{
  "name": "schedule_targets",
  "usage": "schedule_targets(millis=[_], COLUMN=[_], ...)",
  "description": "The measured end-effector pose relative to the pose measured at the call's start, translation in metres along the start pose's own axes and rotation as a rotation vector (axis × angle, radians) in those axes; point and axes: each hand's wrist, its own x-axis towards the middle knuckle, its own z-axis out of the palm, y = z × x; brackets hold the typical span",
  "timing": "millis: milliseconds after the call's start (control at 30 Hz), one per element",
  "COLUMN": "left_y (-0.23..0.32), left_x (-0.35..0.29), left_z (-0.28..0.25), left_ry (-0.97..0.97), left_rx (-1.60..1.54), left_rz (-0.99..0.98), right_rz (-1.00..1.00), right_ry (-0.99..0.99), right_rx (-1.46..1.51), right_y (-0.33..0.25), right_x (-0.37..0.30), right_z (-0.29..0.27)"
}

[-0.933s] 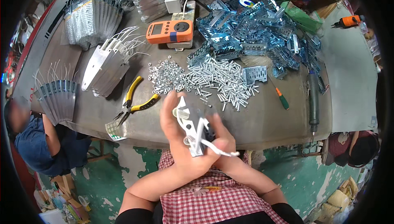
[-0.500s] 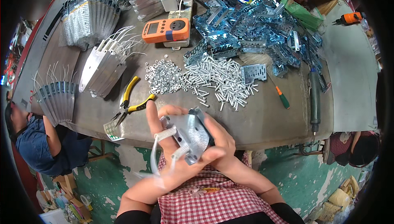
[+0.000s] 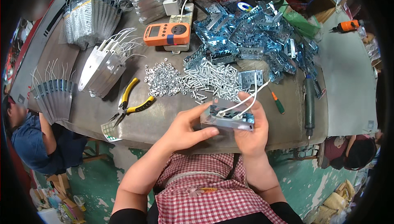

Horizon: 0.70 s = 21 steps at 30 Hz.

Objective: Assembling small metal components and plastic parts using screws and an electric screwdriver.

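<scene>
The left hand (image 3: 189, 129) and right hand (image 3: 253, 133) grip opposite ends of a silvery metal part (image 3: 225, 122) with white wires (image 3: 256, 89), above the near side of the table (image 3: 283, 127). Loose screws (image 3: 215, 77) lie beyond.

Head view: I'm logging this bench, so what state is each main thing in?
Metal part, held by left hand and right hand
White wires, trailing from it
Pliers, handles spread
Nuts, loosely heaped
Screws, loosely heaped
Perforated brackets, jumbled
Orange meter, lying face up
Screwdriver, lying down
</scene>
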Motion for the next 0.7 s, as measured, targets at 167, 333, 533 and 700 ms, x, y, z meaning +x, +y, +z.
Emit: schedule_targets(millis=[167, 333, 533, 700], left_y=[0.019, 0.010, 0.004, -0.003], left_x=[-0.002, -0.058, -0.080, -0.075], left_z=[0.007, 0.025, 0.040, 0.037], left_ry=[-0.166, -0.130, -0.012, -0.204], left_rx=[-0.227, -0.528, -0.967, -0.880], left_rz=[-0.324, -0.510, -0.669, -0.705], right_rz=[0.164, 0.388, 0.632, 0.670], right_ry=[0.072, 0.027, 0.055, 0.094], right_rx=[0.111, 0.065, -0.013, -0.169], right_y=[0.002, 0.007, -0.007, -0.024], right_x=[0.010, -0.013, -0.025, -0.027], right_z=[0.002, 0.012, 0.020, 0.017])
